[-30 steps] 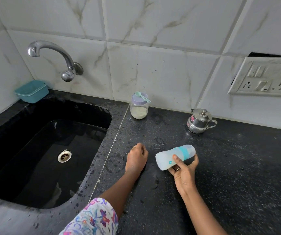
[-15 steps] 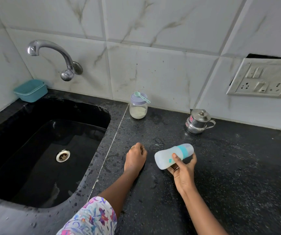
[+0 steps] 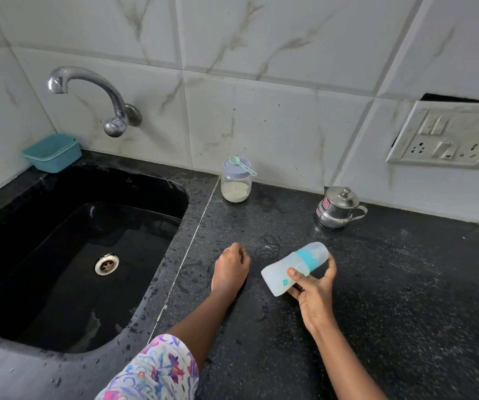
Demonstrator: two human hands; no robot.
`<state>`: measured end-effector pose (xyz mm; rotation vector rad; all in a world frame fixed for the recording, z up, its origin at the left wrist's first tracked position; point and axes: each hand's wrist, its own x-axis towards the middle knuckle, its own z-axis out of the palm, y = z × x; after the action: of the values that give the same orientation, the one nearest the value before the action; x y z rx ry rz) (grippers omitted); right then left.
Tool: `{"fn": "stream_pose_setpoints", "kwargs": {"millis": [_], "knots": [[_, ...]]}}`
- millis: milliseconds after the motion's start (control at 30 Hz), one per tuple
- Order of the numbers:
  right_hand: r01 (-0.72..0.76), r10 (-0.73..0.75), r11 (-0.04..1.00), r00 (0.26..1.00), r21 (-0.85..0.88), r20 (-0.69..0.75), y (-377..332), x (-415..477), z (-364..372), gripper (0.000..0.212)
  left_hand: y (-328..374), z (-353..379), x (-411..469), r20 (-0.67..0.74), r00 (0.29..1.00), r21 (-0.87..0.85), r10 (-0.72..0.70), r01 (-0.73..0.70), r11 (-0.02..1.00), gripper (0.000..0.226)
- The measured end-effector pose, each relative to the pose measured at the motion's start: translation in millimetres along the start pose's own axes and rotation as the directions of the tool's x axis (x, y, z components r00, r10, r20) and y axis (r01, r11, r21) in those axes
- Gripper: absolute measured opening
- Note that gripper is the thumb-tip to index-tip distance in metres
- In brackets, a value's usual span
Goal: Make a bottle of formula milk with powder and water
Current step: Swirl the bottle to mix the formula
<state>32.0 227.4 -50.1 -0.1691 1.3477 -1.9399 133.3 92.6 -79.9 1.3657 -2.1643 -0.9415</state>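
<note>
Bottle sits in the R hand, right of the sink and well clear of its rim, over the black surface. It's tilted nearly flat: base toward the sink, teal ring and clear cap pointing away and up. Thumb presses across the front of the body, and the other fingers wrap under and behind. Can't tell if the base touches the surface.

L hand rests on the surface btwn sink and bottle, just past the sink's right rim. Its fingers are curled under w/ nothing seen in them, and there's a ring on one finger. The hands are apart, w/ a gap of bare surface btwn them. A floral sleeve covers the L upper arm.

Jar stands by the wall at the sink's back right corner, part full of pale powder, w/ a lilac lid. A teal scoop lies on that lid. Lidded steel pot stands farther right of the sink, also by the wall.

Tap juts from the wall above the sink. Teal tub sits at the sink's back left corner. Socket plate is on the wall, far right of the sink.
</note>
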Motion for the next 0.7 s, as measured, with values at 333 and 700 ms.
{"fn": "stream_pose_setpoints", "kwargs": {"millis": [333,700], "knots": [[0.228,-0.163,0.904,0.966,-0.362,0.202,-9,1,7,0.102,1,-1,-1,-0.008,1.000,-0.005,-0.005,0.005,1.000,0.011],[0.132,-0.109,0.972,0.986,-0.195,0.126,-13,-5,11,0.096,0,0,-1,-0.013,1.000,-0.007,-0.008,0.008,1.000,0.010]]}}
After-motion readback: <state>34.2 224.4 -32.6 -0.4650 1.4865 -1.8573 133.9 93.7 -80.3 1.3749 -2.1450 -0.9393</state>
